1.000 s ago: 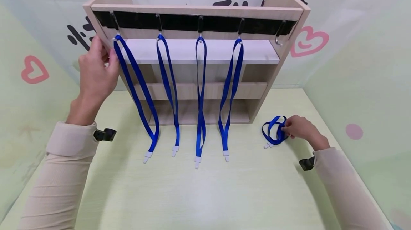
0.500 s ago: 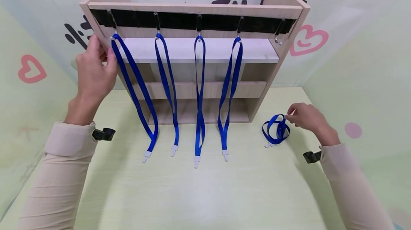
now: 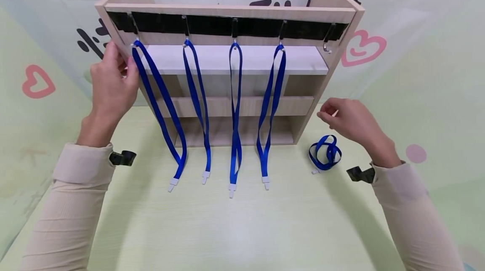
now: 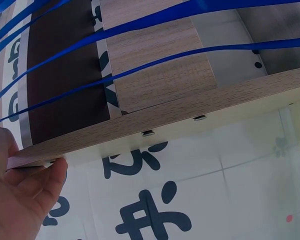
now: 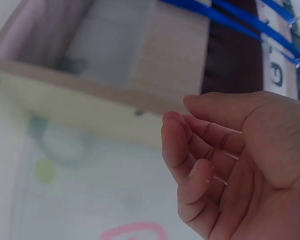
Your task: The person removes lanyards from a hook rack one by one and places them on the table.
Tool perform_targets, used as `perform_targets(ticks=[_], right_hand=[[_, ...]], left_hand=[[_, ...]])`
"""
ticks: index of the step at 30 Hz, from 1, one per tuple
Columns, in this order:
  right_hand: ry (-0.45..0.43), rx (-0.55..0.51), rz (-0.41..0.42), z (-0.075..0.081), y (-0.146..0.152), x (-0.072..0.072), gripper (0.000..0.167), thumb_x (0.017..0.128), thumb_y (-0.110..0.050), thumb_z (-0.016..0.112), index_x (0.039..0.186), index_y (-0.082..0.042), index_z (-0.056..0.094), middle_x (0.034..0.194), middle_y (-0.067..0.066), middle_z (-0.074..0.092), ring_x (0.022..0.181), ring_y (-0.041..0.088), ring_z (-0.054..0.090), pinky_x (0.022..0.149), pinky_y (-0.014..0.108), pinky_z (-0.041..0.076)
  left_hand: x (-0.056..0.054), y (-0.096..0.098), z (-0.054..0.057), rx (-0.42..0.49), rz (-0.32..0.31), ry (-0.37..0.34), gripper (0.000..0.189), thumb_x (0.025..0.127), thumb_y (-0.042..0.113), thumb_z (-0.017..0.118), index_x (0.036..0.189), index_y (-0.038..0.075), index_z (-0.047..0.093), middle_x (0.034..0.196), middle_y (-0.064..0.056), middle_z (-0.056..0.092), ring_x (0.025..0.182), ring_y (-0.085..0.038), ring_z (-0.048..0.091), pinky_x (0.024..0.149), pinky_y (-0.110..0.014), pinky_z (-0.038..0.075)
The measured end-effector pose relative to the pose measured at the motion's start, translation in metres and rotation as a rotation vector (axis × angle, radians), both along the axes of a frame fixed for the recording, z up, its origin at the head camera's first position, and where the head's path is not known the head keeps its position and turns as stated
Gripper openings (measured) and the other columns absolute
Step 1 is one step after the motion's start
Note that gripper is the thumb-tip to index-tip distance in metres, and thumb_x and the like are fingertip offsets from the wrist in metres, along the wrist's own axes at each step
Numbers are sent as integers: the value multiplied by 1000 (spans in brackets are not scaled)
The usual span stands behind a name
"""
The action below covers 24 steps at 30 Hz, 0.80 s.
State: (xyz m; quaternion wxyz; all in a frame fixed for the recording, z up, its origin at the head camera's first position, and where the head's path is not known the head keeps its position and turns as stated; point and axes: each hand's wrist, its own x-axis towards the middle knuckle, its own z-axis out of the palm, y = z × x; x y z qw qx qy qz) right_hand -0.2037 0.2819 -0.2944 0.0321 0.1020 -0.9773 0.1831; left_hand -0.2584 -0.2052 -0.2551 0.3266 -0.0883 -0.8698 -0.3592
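In the head view my left hand (image 3: 113,88) grips the left side panel of a wooden shelf (image 3: 299,11), thumb on one face and fingers on the other, as the left wrist view confirms. Beside it a blue lanyard (image 3: 162,88) hangs from the leftmost hook. My right hand (image 3: 358,124) is in the air right of the shelf, fingers loosely bent, holding nothing. Below it a coiled blue lanyard (image 3: 331,153) with a white clip (image 3: 316,171) lies on the table. The right wrist view shows the bent fingers (image 5: 176,147) near the shelf's side panel.
More blue lanyards, such as the crossed one (image 3: 236,144) and the one to its right (image 3: 280,77), hang from hooks on a black strip (image 3: 212,26). The rightmost hook (image 3: 326,48) is bare. Pale walls (image 3: 420,107) stand close around the table (image 3: 235,233).
My right hand has let go of the coiled lanyard and risen away from it, up and towards the shelf. The lanyard stays on the table. My left hand keeps its hold.
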Motion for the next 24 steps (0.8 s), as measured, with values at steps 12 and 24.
perform_targets(ticks=[12, 24], right_hand=[[363, -157, 66, 40, -71, -1, 22, 96, -22, 65, 107, -3, 68, 86, 12, 70, 70, 22, 62, 62, 29, 49], [547, -215, -13, 55, -116, -11, 42, 96, -35, 64, 119, -1, 66, 99, 15, 73, 76, 27, 71, 69, 37, 58]], left_hand=[[1, 0, 0, -2, 0, -8, 38, 102, 17, 44, 136, 1, 50, 129, -12, 66, 108, -31, 69, 76, -6, 47], [2, 1, 2, -1, -8, 7, 38, 102, 17, 44, 135, 0, 51, 127, -14, 67, 109, -30, 69, 83, -11, 53]])
